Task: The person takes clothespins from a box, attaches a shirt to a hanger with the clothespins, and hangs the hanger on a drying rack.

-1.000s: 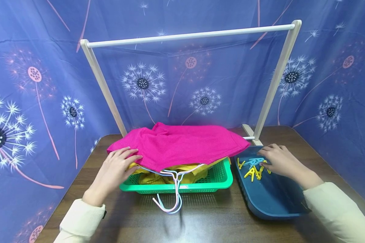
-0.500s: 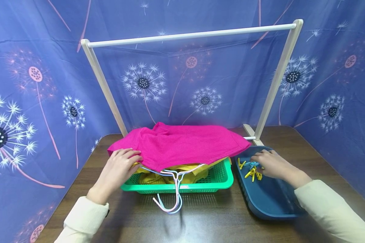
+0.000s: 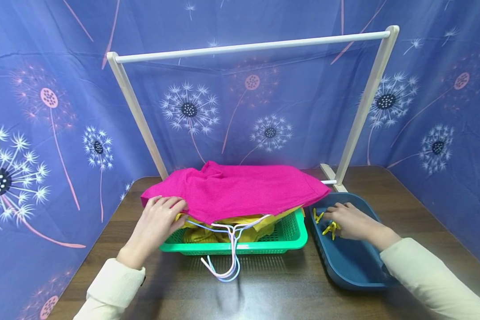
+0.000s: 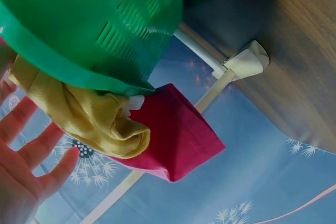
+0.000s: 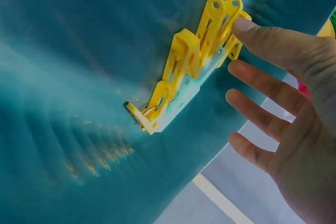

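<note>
My left hand [image 3: 154,229] lies at the left end of a pink garment [image 3: 240,191], its fingers over the garment's edge. In the left wrist view its fingers are spread beside a mustard-yellow cloth [image 4: 89,114]. The pink garment is on hangers [image 3: 233,249] whose hooks point toward me, on top of a green basket [image 3: 292,243] with yellow clothing. Inside a dark blue tray [image 3: 356,262], my right hand [image 3: 354,224] is over clothespins. The right wrist view shows its thumb tip at the yellow clothespins [image 5: 181,56], fingers extended; a light blue clothespin [image 5: 184,95] lies beside them.
A wooden rack with a white top bar [image 3: 252,46] stands behind the basket. Its right foot [image 3: 332,178] is close to the tray's far end. Everything rests on a brown wooden table [image 3: 176,289], with a blue dandelion-print cloth [image 3: 224,120] around it.
My right hand has moved left and slightly down over the clothespins, covering the light blue ones in the head view. My left hand has shifted only a little along the garment.
</note>
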`<act>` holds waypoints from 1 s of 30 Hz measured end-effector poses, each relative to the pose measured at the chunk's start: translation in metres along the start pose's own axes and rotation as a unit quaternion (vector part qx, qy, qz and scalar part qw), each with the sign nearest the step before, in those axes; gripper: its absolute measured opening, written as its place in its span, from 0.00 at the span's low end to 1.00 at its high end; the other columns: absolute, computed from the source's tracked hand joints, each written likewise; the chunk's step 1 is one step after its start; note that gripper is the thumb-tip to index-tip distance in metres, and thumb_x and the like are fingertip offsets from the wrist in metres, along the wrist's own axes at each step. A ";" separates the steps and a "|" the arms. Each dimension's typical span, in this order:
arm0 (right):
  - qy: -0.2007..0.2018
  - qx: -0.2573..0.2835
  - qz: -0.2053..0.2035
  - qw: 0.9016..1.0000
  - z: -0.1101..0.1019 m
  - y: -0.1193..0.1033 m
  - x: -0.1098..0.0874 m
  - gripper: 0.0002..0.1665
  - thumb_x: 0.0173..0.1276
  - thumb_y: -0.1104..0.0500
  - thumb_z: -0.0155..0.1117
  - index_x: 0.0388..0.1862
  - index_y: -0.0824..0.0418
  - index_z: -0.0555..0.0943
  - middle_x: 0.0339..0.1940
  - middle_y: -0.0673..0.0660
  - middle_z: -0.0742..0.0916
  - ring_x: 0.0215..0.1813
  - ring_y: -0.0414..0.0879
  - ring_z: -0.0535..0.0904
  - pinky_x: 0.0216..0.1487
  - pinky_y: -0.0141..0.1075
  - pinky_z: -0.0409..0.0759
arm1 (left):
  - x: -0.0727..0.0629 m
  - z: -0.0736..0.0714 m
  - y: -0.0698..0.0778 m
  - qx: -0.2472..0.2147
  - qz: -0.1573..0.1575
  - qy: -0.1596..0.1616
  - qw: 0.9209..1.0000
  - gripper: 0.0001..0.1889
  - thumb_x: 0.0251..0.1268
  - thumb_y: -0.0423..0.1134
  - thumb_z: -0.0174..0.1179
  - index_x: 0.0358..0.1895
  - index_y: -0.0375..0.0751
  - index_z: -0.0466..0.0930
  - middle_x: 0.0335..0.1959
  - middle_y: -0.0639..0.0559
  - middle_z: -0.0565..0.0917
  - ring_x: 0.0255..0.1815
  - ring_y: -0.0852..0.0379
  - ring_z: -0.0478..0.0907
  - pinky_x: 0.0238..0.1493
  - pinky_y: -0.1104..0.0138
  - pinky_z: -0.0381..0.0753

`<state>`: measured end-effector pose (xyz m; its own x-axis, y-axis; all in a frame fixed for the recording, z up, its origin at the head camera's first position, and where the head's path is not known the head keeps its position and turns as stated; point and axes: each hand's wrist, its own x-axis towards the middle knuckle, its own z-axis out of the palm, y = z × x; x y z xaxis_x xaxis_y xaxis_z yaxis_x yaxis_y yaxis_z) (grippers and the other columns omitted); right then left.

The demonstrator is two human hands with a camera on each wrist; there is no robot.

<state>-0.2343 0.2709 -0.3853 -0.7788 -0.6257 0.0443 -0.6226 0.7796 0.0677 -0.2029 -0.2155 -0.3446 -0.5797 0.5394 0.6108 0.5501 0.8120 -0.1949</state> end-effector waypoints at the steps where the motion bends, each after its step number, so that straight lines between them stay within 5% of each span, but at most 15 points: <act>1: -0.003 0.001 -0.002 1.000 0.000 -0.001 0.000 0.25 0.40 0.61 0.77 0.41 0.56 0.82 0.38 0.54 0.84 0.43 0.55 0.78 0.41 0.54 0.73 | 0.000 0.000 0.000 0.002 -0.001 0.000 1.000 0.10 0.47 0.39 0.66 0.32 0.47 0.76 0.33 0.54 0.81 0.35 0.49 0.79 0.46 0.53 0.69; 8: -0.012 0.007 -0.020 1.000 0.004 -0.003 0.000 0.24 0.38 0.66 0.77 0.39 0.56 0.82 0.39 0.54 0.84 0.44 0.55 0.77 0.44 0.58 0.72 | 0.002 -0.001 -0.002 0.012 -0.003 0.001 1.000 0.13 0.45 0.44 0.70 0.31 0.48 0.75 0.28 0.56 0.79 0.32 0.51 0.79 0.46 0.52 0.69; 20: -0.011 -0.004 -0.032 0.999 0.011 -0.005 0.002 0.24 0.33 0.63 0.80 0.33 0.53 0.81 0.33 0.49 0.82 0.39 0.49 0.73 0.39 0.48 0.72 | 0.011 -0.010 -0.003 -0.001 -0.036 -0.006 0.999 0.14 0.50 0.51 0.65 0.33 0.48 0.75 0.26 0.55 0.81 0.30 0.50 0.79 0.48 0.49 0.67; 30: 0.000 -0.014 -0.055 0.998 0.016 -0.002 0.002 0.23 0.37 0.66 0.77 0.33 0.50 0.80 0.34 0.47 0.84 0.38 0.47 0.73 0.44 0.53 0.73 | 0.019 -0.012 -0.005 0.002 -0.055 0.027 0.998 0.14 0.50 0.49 0.65 0.33 0.46 0.75 0.26 0.53 0.83 0.30 0.51 0.81 0.49 0.49 0.67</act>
<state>-0.2353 0.2686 -0.4009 -0.7059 -0.7075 0.0352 -0.7019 0.7053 0.0993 -0.2092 -0.2125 -0.3228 -0.6033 0.4338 0.6692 0.4828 0.8665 -0.1265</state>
